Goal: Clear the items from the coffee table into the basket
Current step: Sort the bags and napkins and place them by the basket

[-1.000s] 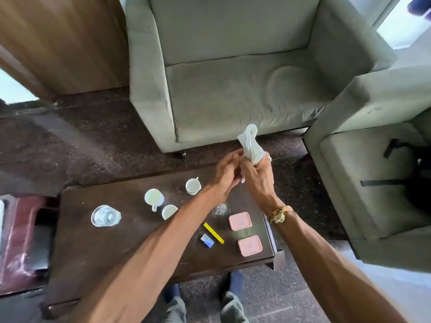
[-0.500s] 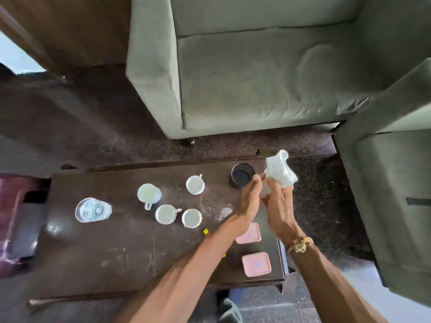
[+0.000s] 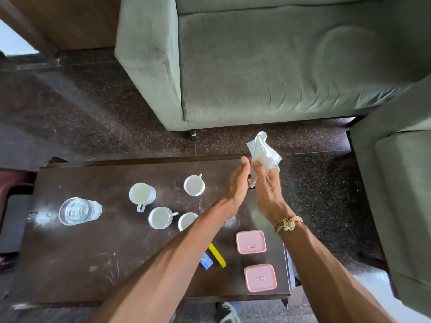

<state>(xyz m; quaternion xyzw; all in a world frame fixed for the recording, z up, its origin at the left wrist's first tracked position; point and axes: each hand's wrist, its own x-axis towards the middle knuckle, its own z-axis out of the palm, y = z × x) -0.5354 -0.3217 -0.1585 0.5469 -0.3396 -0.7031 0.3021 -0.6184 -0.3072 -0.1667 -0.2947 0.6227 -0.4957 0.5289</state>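
Observation:
Over the far right end of the dark coffee table [image 3: 70, 264], both hands hold a crumpled white tissue [image 3: 264, 151]. My right hand [image 3: 268, 192] grips it from below, and my left hand [image 3: 236, 185] closes on its lower tail with the thumb up. On the table stand a clear glass [image 3: 79, 210], a white mug [image 3: 142, 194] and three white cups [image 3: 193, 184] [image 3: 161, 217] [image 3: 186, 220]. Two pink lidded boxes [image 3: 250, 241] [image 3: 260, 277], a yellow strip [image 3: 217, 255] and a small blue item [image 3: 207, 261] lie near the right end.
A green sofa [image 3: 256, 66] stands beyond the table and a green armchair [image 3: 396, 183] to the right. A dark red container [image 3: 14, 180] shows at the left edge. Dark speckled floor [image 3: 81, 113] runs between table and sofa.
The view has shifted down and closer to the table. Both hands stay together on the tissue at the table's far right, now covering the dark cup seen half a second ago.

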